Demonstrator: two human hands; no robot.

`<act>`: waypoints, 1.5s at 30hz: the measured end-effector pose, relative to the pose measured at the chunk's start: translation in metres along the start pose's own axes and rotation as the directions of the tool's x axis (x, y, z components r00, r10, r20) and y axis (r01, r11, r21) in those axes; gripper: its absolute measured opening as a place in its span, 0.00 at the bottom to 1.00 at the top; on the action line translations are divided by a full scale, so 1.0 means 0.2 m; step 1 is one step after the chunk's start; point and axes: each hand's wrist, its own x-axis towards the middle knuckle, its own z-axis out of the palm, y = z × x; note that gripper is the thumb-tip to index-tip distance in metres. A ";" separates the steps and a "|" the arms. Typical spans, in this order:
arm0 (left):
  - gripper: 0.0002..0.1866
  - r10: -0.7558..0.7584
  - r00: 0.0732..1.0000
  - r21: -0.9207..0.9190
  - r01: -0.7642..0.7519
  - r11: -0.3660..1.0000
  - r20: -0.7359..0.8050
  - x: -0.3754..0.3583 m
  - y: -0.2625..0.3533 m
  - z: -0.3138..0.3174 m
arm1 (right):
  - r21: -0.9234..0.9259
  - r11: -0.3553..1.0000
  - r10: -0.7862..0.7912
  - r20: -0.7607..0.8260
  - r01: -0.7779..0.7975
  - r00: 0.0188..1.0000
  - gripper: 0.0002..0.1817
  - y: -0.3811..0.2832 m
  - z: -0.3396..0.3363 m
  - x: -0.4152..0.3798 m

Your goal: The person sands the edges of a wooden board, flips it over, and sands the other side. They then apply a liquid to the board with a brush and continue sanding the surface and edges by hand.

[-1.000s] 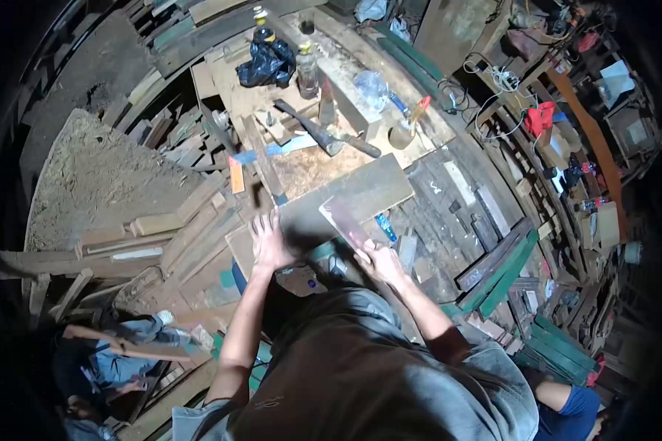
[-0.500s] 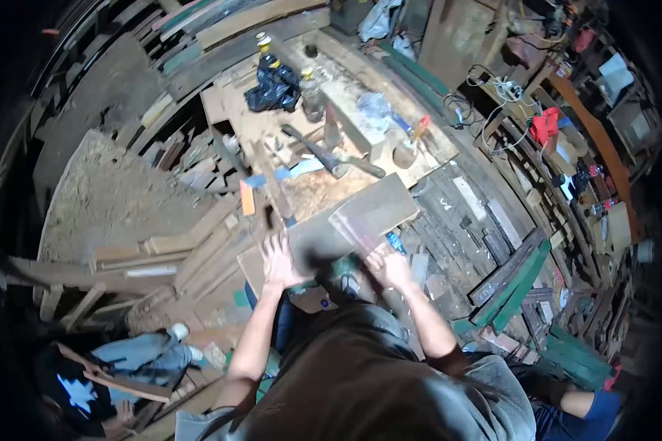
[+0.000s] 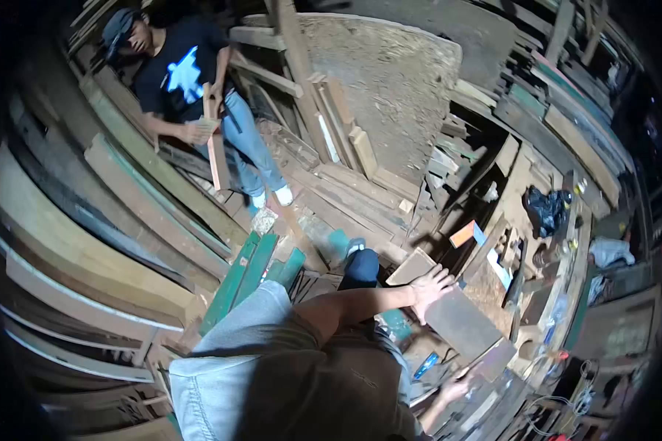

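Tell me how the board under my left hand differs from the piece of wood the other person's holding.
The board is wide, while the piece of wood is narrow. The board lies flat under your left hand; the piece of wood is held at a steep tilt by the other person. Both look brownish.

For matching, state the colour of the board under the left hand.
The board is grey-brown, best seen in the head view.
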 end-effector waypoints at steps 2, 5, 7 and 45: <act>0.83 0.004 1.000 0.003 -0.004 1.000 -0.015 -0.01 0.00 0.03 | 0.057 0.990 -0.140 0.174 0.132 0.975 0.30 -0.16 0.03 -0.05; 0.82 0.006 1.000 -0.001 -0.006 1.000 0.026 -0.02 -0.01 0.03 | -0.086 0.991 -0.038 0.532 0.099 0.846 0.32 -0.32 -0.09 -0.06; 0.82 -0.004 1.000 -0.034 0.004 0.999 -0.022 -0.01 -0.01 0.10 | 0.059 0.975 -0.220 0.184 0.213 0.958 0.31 -0.09 -0.05 -0.02; 0.78 -0.046 0.997 0.027 0.045 0.999 0.066 0.03 0.08 -0.09 | -0.033 0.973 0.229 0.193 -0.227 0.954 0.21 -0.20 0.12 -0.21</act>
